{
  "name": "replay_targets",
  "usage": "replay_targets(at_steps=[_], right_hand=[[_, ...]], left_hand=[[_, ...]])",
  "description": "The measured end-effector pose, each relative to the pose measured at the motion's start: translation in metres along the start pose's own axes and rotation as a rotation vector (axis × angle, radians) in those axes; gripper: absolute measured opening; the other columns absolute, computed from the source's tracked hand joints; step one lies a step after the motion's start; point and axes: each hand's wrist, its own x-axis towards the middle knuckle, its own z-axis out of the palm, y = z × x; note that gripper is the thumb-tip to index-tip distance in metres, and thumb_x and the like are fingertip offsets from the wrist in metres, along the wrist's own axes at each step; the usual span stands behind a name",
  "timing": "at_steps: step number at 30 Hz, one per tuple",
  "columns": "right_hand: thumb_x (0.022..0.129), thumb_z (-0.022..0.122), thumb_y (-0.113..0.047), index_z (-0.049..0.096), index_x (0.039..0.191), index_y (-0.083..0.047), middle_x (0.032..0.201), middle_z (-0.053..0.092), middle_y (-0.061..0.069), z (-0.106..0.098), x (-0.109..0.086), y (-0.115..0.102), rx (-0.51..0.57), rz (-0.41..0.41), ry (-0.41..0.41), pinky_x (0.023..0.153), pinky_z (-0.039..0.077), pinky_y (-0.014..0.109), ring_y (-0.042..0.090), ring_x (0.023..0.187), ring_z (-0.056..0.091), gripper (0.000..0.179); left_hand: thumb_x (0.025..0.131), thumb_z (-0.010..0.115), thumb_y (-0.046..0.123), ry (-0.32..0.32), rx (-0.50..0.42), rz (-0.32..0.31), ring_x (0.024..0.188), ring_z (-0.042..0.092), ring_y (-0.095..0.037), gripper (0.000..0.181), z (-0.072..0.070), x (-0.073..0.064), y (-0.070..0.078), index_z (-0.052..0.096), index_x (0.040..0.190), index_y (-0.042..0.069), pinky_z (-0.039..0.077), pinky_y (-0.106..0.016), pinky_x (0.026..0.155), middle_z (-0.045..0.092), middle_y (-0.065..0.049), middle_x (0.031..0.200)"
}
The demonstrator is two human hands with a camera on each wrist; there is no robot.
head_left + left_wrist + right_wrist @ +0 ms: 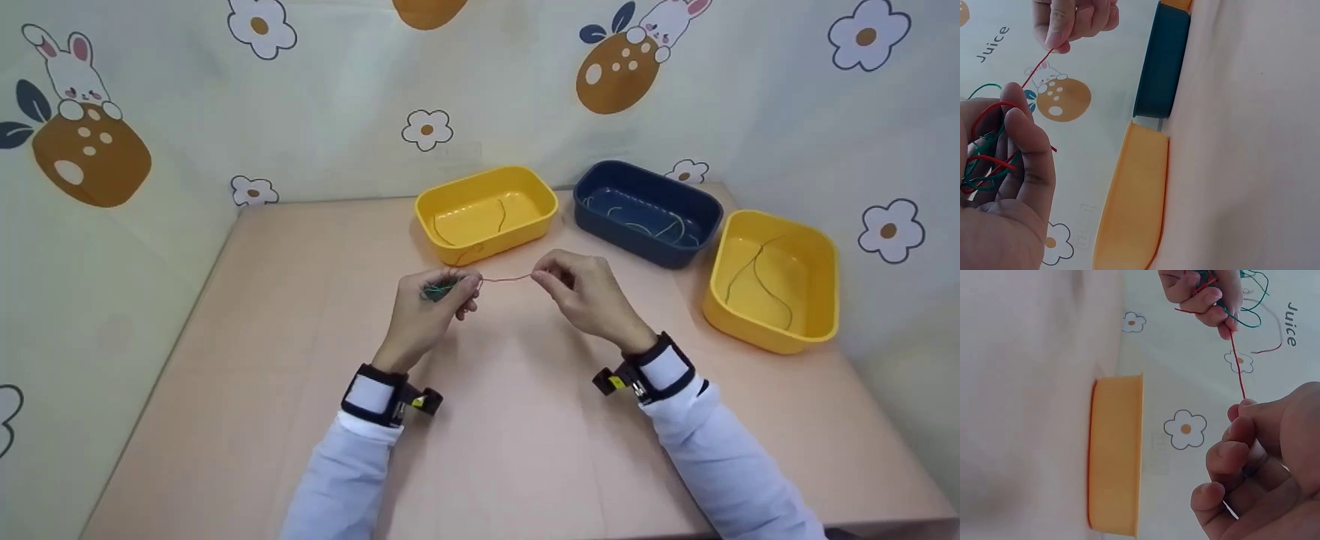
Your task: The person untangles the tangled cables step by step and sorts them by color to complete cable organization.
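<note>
My left hand (426, 309) holds a loose tangle of red and green strings (439, 288) in its curled fingers, with loops and loose ends sticking out. One red string (506, 280) runs from the left thumb and fingertips across to my right hand (592, 296), which pinches its end between thumb and forefinger. Between the hands this string looks nearly straight. In the right wrist view, the other fingers of the right hand are bent and hold nothing. Both hands are raised over the table, just in front of the middle yellow bin (487, 250). The tangle is partly hidden by the left fingers.
A dark blue bin (626, 241) stands right of the middle yellow one, and another yellow bin (750, 332) stands farther right. Thin strings lie in all three. They stand on a table with a pale pink cover (517, 420), before a patterned cloth backdrop (337, 112).
</note>
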Motion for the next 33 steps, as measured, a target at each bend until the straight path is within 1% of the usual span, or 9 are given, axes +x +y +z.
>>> replay_targets(at_steps=[2, 4, 8, 9, 15, 16, 23, 26, 33], right_hand=[[0.11, 0.074, -0.01, 0.08, 0.105, -0.002, 0.078, 0.066, 0.006, -0.005, 0.001, 0.001, -0.037, -0.012, 0.023, 0.063, 0.041, 0.019, 0.012, 0.069, 0.054, 0.011], [0.11, 0.073, -0.01, 0.08, 0.104, -0.002, 0.08, 0.066, 0.007, -0.011, 0.001, 0.003, -0.058, -0.016, 0.048, 0.063, 0.041, 0.019, 0.013, 0.07, 0.054, 0.012], [0.11, 0.073, -0.009, 0.08, 0.105, -0.002, 0.083, 0.069, 0.009, -0.021, 0.0, 0.005, -0.096, -0.008, 0.065, 0.064, 0.043, 0.02, 0.016, 0.072, 0.056, 0.011], [0.11, 0.073, -0.009, 0.08, 0.105, -0.002, 0.084, 0.07, 0.009, -0.022, 0.0, 0.005, -0.109, -0.007, 0.056, 0.064, 0.043, 0.02, 0.017, 0.073, 0.057, 0.011], [0.109, 0.074, -0.009, 0.081, 0.102, -0.005, 0.086, 0.074, 0.008, -0.021, 0.001, 0.007, -0.191, 0.001, -0.08, 0.069, 0.044, 0.024, 0.017, 0.075, 0.057, 0.01], [0.109, 0.074, -0.009, 0.081, 0.102, -0.006, 0.086, 0.075, 0.008, -0.021, 0.0, 0.008, -0.206, 0.004, -0.106, 0.07, 0.045, 0.025, 0.017, 0.075, 0.058, 0.01], [0.107, 0.076, -0.009, 0.082, 0.102, -0.007, 0.086, 0.076, 0.008, -0.025, -0.001, 0.012, -0.271, 0.041, -0.225, 0.071, 0.049, 0.028, 0.017, 0.075, 0.061, 0.009], [0.107, 0.075, -0.009, 0.082, 0.102, -0.008, 0.086, 0.075, 0.006, -0.029, -0.001, 0.014, -0.275, 0.066, -0.235, 0.071, 0.049, 0.029, 0.018, 0.076, 0.061, 0.009], [0.106, 0.075, -0.008, 0.083, 0.101, -0.007, 0.084, 0.075, 0.007, -0.039, 0.0, 0.019, -0.281, 0.104, -0.188, 0.07, 0.049, 0.029, 0.02, 0.075, 0.061, 0.009]], left_hand=[[0.11, 0.076, 0.014, 0.014, -0.011, 0.002, 0.077, 0.071, -0.014, 0.014, -0.003, 0.0, 0.001, 0.085, 0.107, 0.003, 0.06, -0.021, 0.068, 0.075, -0.026, 0.094], [0.109, 0.076, 0.012, 0.026, -0.026, 0.001, 0.077, 0.071, -0.015, 0.013, -0.005, 0.001, 0.002, 0.085, 0.106, 0.004, 0.06, -0.021, 0.067, 0.075, -0.026, 0.094], [0.107, 0.078, 0.008, 0.059, -0.052, 0.016, 0.076, 0.072, -0.014, 0.01, -0.006, 0.001, 0.002, 0.085, 0.105, 0.001, 0.061, -0.021, 0.067, 0.078, -0.011, 0.089], [0.107, 0.078, 0.007, 0.071, -0.059, 0.029, 0.075, 0.072, -0.014, 0.01, -0.006, 0.001, 0.002, 0.085, 0.105, 0.0, 0.061, -0.021, 0.067, 0.078, -0.01, 0.088], [0.104, 0.081, 0.005, 0.186, -0.068, 0.105, 0.072, 0.069, -0.013, 0.01, -0.005, 0.001, 0.002, 0.084, 0.101, -0.004, 0.059, -0.021, 0.065, 0.078, -0.006, 0.084], [0.104, 0.081, 0.006, 0.213, -0.066, 0.103, 0.071, 0.069, -0.013, 0.01, -0.005, 0.001, 0.003, 0.084, 0.1, -0.003, 0.058, -0.021, 0.065, 0.077, -0.002, 0.083], [0.101, 0.08, 0.006, 0.392, -0.117, 0.09, 0.066, 0.065, -0.011, 0.008, -0.009, 0.002, 0.004, 0.082, 0.093, 0.004, 0.057, -0.021, 0.061, 0.075, -0.003, 0.078], [0.101, 0.079, 0.005, 0.414, -0.126, 0.102, 0.065, 0.065, -0.011, 0.007, -0.01, 0.003, 0.003, 0.082, 0.094, 0.005, 0.056, -0.02, 0.061, 0.075, -0.001, 0.077], [0.1, 0.075, 0.001, 0.417, -0.191, 0.098, 0.066, 0.063, -0.011, 0.011, -0.01, 0.003, 0.004, 0.079, 0.092, 0.006, 0.055, -0.02, 0.06, 0.076, -0.002, 0.082]])
